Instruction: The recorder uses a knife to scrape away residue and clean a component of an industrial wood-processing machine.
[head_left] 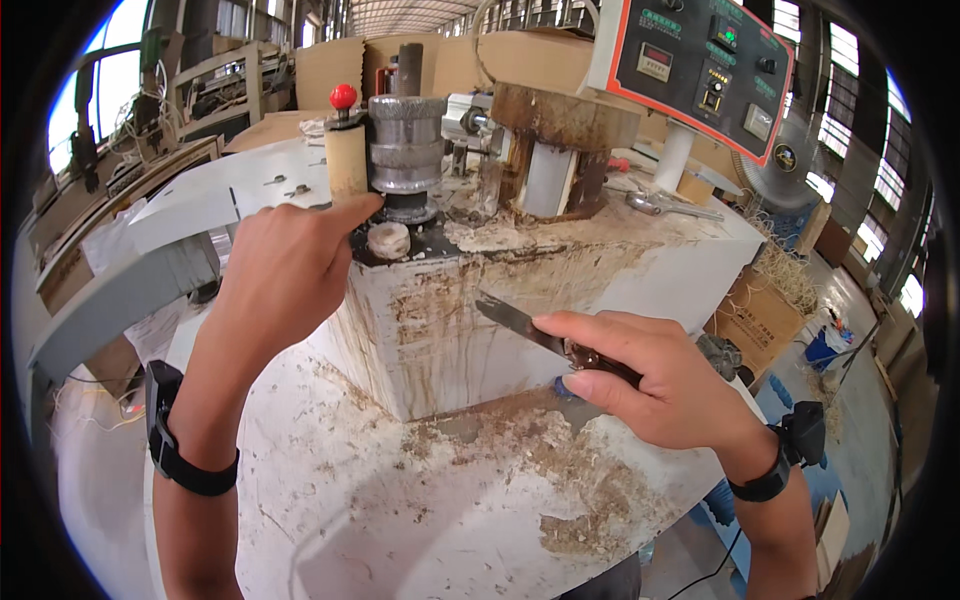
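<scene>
My left hand reaches to the machine's top corner. Its index finger stretches to the lower part of an upright grey metal roller, at or against the dark gap near its base; the other fingers curl under and are partly hidden. Just below that fingertip sits a small round whitish lump. My right hand is closed around the dark brown handle of a knife. Its stained blade points up and left, in front of the machine's dirty white side, and appears apart from it.
Beside the roller stands a beige post with a red ball knob. A rusty round-topped block is right of it. An adjustable wrench lies on the machine top. A control panel rises at the back right; brown residue stains the white lower surface.
</scene>
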